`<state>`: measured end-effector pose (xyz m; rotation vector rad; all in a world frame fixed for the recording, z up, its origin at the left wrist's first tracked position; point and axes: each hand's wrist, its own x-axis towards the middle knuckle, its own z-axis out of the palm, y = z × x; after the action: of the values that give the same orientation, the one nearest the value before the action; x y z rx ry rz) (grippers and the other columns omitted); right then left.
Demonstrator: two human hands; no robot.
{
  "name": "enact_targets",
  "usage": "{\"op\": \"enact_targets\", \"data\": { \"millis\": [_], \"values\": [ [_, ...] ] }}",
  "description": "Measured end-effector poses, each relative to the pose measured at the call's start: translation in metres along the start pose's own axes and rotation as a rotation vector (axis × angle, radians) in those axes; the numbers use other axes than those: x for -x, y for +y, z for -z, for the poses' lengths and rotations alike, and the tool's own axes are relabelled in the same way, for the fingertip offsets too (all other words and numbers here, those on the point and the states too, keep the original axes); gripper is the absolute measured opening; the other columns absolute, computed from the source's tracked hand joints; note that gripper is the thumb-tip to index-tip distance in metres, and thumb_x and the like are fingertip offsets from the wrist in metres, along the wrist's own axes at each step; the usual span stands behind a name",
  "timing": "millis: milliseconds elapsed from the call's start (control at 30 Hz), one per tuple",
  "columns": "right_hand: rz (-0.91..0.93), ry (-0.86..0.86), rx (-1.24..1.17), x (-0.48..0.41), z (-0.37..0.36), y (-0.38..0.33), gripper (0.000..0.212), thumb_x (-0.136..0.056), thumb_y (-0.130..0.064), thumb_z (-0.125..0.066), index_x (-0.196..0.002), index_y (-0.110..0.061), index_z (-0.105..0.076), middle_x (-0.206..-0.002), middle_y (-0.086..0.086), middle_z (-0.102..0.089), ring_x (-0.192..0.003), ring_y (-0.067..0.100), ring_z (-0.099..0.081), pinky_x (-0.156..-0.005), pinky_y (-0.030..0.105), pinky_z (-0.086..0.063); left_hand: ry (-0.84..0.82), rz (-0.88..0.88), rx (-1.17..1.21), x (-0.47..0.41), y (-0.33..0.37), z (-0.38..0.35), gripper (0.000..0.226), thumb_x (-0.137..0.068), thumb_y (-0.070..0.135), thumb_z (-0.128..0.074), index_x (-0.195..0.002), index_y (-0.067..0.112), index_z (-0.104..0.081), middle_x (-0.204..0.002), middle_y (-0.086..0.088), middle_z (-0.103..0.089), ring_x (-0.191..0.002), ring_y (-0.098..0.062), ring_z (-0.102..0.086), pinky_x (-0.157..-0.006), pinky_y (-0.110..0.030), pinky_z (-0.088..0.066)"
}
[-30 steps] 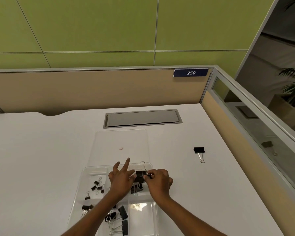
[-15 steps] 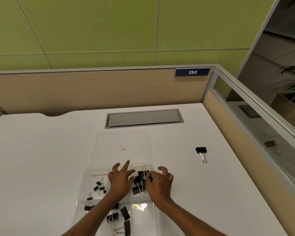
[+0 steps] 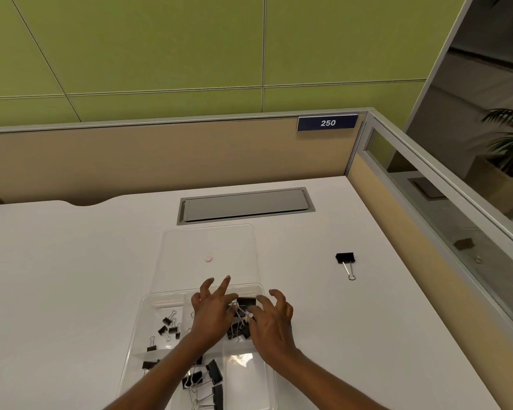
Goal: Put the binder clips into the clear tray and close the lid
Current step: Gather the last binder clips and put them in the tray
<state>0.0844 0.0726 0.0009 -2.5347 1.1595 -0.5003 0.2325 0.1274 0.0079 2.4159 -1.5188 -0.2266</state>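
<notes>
1. A second ago my right hand (image 3: 274,318) and left hand (image 3: 212,313) were pinching a large binder clip together above the far right compartment of the clear tray (image 3: 148,303). Now both have spread their fingers and let go.
2. The released clip (image 3: 245,301) lies in that compartment, black body toward the far wall, on top of a few others of the same size. My fingertips hover just beside it; whether the left thumb touches its wire handle I cannot tell.
3. So both hands are released, empty, fingers splayed over the tray.
4. The rest of the tray looks sorted: small clips (image 3: 169,324) in the left compartment, a cluster of big clips (image 3: 205,380) in the near middle one, partly under my left forearm.
5. One binder clip (image 3: 345,260) is outside the tray – it sits alone on the white tabletop (image 3: 71,276), well apart to the right, silver handle pointing toward me.
6. The lid (image 3: 211,247) lies open and flat behind the tray, a small pink dot near its centre.
7. My reading – the drop is done, so the next reach should go right for the stray clip, probably with the right hand, and only then do I fold the lid over.
8. The piled clips in the far right compartment stand a bit high; they may need pressing flat for the lid to shut.
</notes>
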Motion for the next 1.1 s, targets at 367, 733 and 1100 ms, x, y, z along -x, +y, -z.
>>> {"op": "enact_targets", "data": {
  "millis": [367, 733, 1100],
  "values": [
    [0.29, -0.116, 0.217, 0.005, 0.002, 0.016, 0.017, -0.077, -0.039, -0.068, -0.064, -0.027, -0.071, -0.067, -0.017, -0.069, -0.108, 0.012, -0.056, -0.083, 0.033, -0.045, 0.029, 0.024, -0.202, -0.002, 0.0, -0.007, 0.019, -0.066, 0.033, -0.081, -0.058, 0.027, -0.065, -0.129, -0.001, -0.059, -0.128, -0.037, -0.037, -0.082, -0.053, -0.039],
    [0.278, 0.063, 0.022, 0.005, 0.01, 0.031, 0.021, -0.085, -0.029, -0.054, -0.076, -0.023, -0.072, -0.087, -0.012, -0.071, -0.119, 0.013, -0.039, -0.091, 0.031, -0.039, -0.035, -0.085, -0.089, -0.026, 0.04, -0.011, 0.01, -0.085, 0.028, -0.063, -0.08, 0.026, -0.071, -0.144, 0.002, -0.043, -0.137, -0.035, -0.019, -0.094, -0.05, -0.025],
    [0.013, 0.27, -0.123, -0.019, 0.034, 0.091, 0.004, -0.075, -0.019, -0.071, -0.078, -0.021, -0.069, -0.084, -0.008, -0.067, -0.112, 0.014, -0.04, -0.082, 0.031, -0.042, 0.102, -0.05, -0.026, -0.061, 0.084, -0.001, 0.021, -0.077, 0.037, -0.056, -0.079, 0.018, -0.065, -0.099, -0.001, -0.067, -0.122, -0.033, -0.038, -0.091, -0.046, -0.033]
  ]
}}
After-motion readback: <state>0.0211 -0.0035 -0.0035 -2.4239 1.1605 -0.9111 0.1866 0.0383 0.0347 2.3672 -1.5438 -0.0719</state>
